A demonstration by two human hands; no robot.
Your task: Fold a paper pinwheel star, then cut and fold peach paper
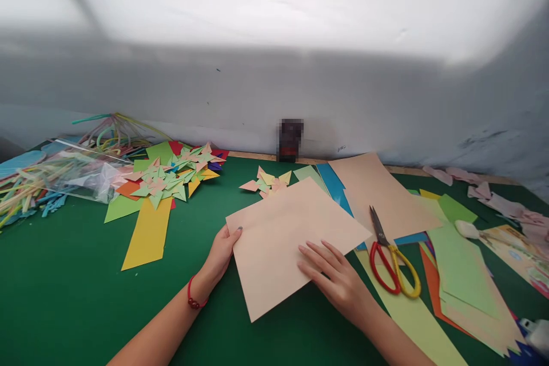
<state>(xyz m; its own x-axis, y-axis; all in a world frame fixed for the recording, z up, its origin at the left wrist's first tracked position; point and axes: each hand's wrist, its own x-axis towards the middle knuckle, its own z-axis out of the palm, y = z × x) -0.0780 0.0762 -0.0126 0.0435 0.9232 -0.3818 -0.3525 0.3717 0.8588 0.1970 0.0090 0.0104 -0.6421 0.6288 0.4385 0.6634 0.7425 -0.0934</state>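
A pale peach sheet of paper (274, 263) is tilted above the green table. My left hand (223, 251) grips its left edge, thumb on top and the other fingers behind it. A red bracelet with beads circles that wrist. My right hand (334, 274) rests on the sheet's lower right part, its fingers stretched and slightly apart; its thumb is hidden. Just right of that hand, scissors (386, 257) with one red and one yellow handle lie on coloured paper, blades pointing away. Behind the sheet sits a small cluster of folded paper pieces (268, 180), partly covered.
A heap of folded paper pieces (171, 174) stands at the back left beside a yellow strip (148, 231). Farther left are thin coloured strips (21, 194) and a clear plastic bag (92, 180). Green sheets (463, 269) overlap at right. A pale wall (240, 91) borders the table.
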